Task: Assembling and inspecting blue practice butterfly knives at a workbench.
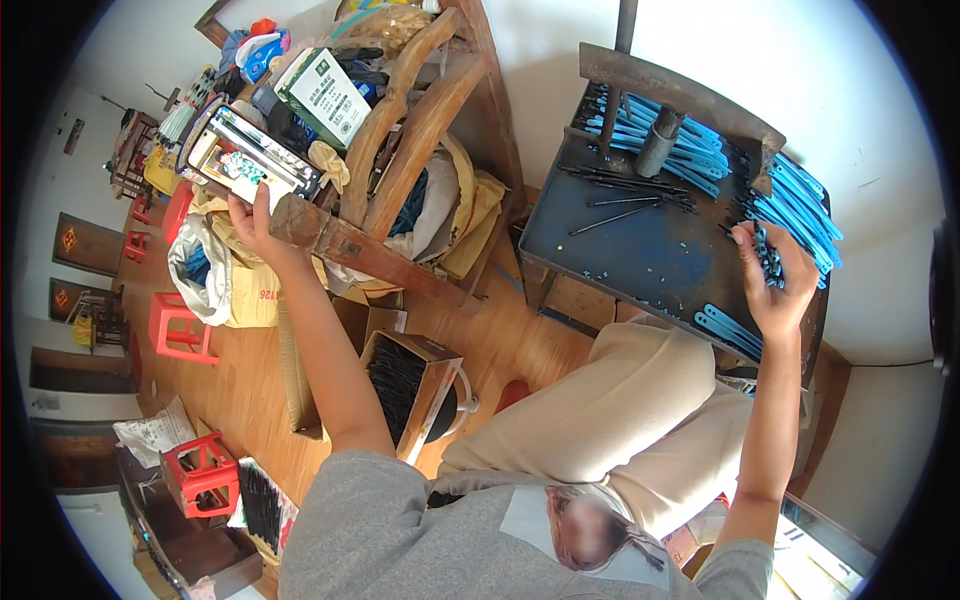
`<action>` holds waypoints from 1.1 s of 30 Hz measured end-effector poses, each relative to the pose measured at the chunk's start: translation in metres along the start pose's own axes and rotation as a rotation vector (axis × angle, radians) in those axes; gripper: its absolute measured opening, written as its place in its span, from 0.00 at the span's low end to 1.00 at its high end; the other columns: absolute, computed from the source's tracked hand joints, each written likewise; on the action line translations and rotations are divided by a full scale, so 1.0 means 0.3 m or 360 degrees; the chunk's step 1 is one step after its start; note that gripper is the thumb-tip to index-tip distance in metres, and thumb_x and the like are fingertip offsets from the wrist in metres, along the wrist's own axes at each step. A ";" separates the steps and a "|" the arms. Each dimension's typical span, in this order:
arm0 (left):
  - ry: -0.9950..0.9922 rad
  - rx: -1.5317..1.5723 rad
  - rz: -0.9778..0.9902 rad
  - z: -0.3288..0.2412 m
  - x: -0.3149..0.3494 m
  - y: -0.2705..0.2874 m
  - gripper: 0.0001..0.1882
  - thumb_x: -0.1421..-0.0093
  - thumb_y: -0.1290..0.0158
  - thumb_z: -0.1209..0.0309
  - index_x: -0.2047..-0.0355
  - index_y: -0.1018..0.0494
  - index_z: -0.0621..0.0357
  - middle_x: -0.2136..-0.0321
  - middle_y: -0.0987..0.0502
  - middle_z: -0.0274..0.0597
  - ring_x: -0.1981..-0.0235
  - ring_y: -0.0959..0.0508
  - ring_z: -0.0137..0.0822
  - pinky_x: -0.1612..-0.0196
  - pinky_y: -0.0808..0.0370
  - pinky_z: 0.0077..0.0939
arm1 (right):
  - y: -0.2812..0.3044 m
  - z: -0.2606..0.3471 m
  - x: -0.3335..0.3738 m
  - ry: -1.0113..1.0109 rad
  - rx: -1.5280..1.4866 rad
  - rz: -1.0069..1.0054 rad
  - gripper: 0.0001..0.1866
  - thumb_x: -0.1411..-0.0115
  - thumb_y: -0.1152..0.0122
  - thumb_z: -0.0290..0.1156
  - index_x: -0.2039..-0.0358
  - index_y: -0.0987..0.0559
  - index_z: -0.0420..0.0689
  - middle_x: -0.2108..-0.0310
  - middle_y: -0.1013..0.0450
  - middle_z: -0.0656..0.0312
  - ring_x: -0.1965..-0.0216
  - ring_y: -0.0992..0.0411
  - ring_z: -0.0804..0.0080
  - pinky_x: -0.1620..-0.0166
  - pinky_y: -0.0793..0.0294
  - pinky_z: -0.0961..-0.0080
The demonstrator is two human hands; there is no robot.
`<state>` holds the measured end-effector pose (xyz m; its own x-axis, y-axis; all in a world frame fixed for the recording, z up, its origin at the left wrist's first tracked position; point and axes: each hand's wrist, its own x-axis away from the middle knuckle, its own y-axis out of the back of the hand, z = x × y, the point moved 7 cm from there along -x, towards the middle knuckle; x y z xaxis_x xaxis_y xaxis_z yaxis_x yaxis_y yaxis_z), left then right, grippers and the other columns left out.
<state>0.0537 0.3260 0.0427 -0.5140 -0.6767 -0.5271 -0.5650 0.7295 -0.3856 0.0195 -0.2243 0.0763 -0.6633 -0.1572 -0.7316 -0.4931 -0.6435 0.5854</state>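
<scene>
My left hand [256,222] reaches out to a phone [240,165] with a lit screen, which is propped among the clutter on the wooden chair. One finger is stretched out against the lower part of the screen, and the hand does not grip the phone. At the right, my right hand [780,285] is closed around a cluster of small blue-and-black pieces [768,258] over the edge of the dark metal worktable [630,250]. Close by lie bundles of flat blue strips [800,215] with holes at their ends. Thin black rods [625,185] are piled on the tabletop.
An upright metal post [660,142] stands at the back of the worktable, with more blue strips around it. A green-and-white box [322,98] rests beside the phone. Below my left arm is a cardboard box [425,375] of black rods. Red stools [182,330] stand at the left.
</scene>
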 end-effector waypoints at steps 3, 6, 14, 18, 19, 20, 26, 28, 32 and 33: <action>-0.0038 0.0033 0.0047 -0.008 0.003 -0.006 0.17 0.43 0.47 0.77 0.52 0.33 0.64 0.60 0.25 0.40 0.63 0.25 0.30 0.58 0.28 0.24 | 0.000 -0.001 0.003 -0.0007 -0.0001 0.0001 0.07 0.48 0.32 0.21 0.69 0.23 0.36 0.74 0.22 0.58 0.73 0.24 0.73 0.66 0.27 0.82; -0.0023 0.0008 -0.0019 -0.021 0.019 -0.015 0.18 0.42 0.48 0.77 0.51 0.34 0.64 0.58 0.27 0.40 0.59 0.26 0.30 0.57 0.28 0.27 | 0.000 0.000 0.004 -0.0008 0.0004 0.0006 0.07 0.48 0.32 0.21 0.69 0.23 0.36 0.75 0.22 0.58 0.74 0.24 0.73 0.67 0.27 0.82; -0.0325 -0.0161 -0.0454 -0.061 0.045 0.061 0.19 0.41 0.48 0.74 0.49 0.34 0.63 0.54 0.29 0.42 0.53 0.28 0.33 0.56 0.27 0.31 | 0.023 0.012 0.003 0.0059 0.0001 0.0006 0.11 0.50 0.30 0.22 0.70 0.25 0.37 0.80 0.26 0.58 0.79 0.29 0.75 0.73 0.32 0.83; -0.0691 -0.0621 -0.0686 -0.236 0.165 0.012 0.17 0.42 0.45 0.76 0.53 0.33 0.65 0.59 0.27 0.46 0.61 0.25 0.34 0.65 0.24 0.24 | 0.040 0.000 0.010 0.0067 -0.0082 -0.0112 0.12 0.51 0.30 0.19 0.68 0.25 0.37 0.78 0.25 0.58 0.78 0.29 0.77 0.72 0.29 0.82; -0.0780 -0.0653 -0.0643 -0.283 0.199 -0.024 0.16 0.42 0.45 0.77 0.54 0.32 0.65 0.60 0.26 0.48 0.63 0.24 0.34 0.68 0.23 0.21 | 0.049 -0.007 0.013 0.0081 -0.0117 -0.0152 0.13 0.51 0.30 0.18 0.67 0.25 0.37 0.78 0.25 0.58 0.78 0.28 0.77 0.72 0.28 0.82; -0.0838 -0.0598 -0.0540 -0.317 0.226 -0.066 0.17 0.43 0.44 0.78 0.54 0.33 0.65 0.62 0.25 0.50 0.64 0.24 0.34 0.68 0.23 0.20 | 0.059 -0.016 0.016 0.0103 -0.0122 -0.0154 0.13 0.51 0.30 0.17 0.66 0.25 0.37 0.77 0.25 0.57 0.77 0.28 0.77 0.71 0.27 0.81; -0.0841 -0.0806 0.0951 -0.327 0.470 -0.478 0.08 0.45 0.47 0.85 0.64 0.27 0.67 0.65 0.23 0.51 0.64 0.22 0.40 0.62 0.24 0.26 | 0.130 0.010 0.006 -0.0125 -0.0160 -0.0082 0.10 0.49 0.30 0.23 0.69 0.23 0.35 0.77 0.24 0.62 0.79 0.33 0.82 0.74 0.32 0.86; -0.0805 -0.0742 0.1446 -0.292 0.570 -0.651 0.09 0.47 0.45 0.84 0.64 0.25 0.64 0.66 0.22 0.48 0.64 0.21 0.41 0.60 0.25 0.28 | 0.144 -0.026 0.036 -0.0388 0.0007 0.0174 0.12 0.49 0.29 0.27 0.66 0.21 0.37 0.75 0.23 0.62 0.79 0.32 0.82 0.74 0.31 0.84; -0.0621 -0.0741 0.1912 -0.200 0.698 -0.815 0.12 0.47 0.41 0.79 0.61 0.24 0.61 0.64 0.22 0.45 0.64 0.21 0.40 0.60 0.27 0.27 | 0.172 -0.046 0.087 -0.0604 0.0179 0.0557 0.14 0.51 0.28 0.30 0.66 0.21 0.37 0.74 0.22 0.58 0.78 0.30 0.72 0.69 0.30 0.77; -0.0609 -0.0721 0.1928 -0.186 0.712 -0.837 0.12 0.47 0.41 0.79 0.61 0.24 0.61 0.64 0.22 0.45 0.64 0.21 0.40 0.60 0.27 0.27 | 0.190 -0.046 0.092 -0.0625 0.0195 0.0561 0.14 0.51 0.28 0.30 0.66 0.21 0.37 0.74 0.22 0.58 0.78 0.30 0.72 0.69 0.30 0.77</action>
<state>0.0498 -0.0071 0.0691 -0.6686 0.4889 -0.5603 -0.0873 0.6966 0.7121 -0.0192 -0.2756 0.0847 -0.9493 -0.0409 -0.3117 -0.2492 -0.5066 0.8254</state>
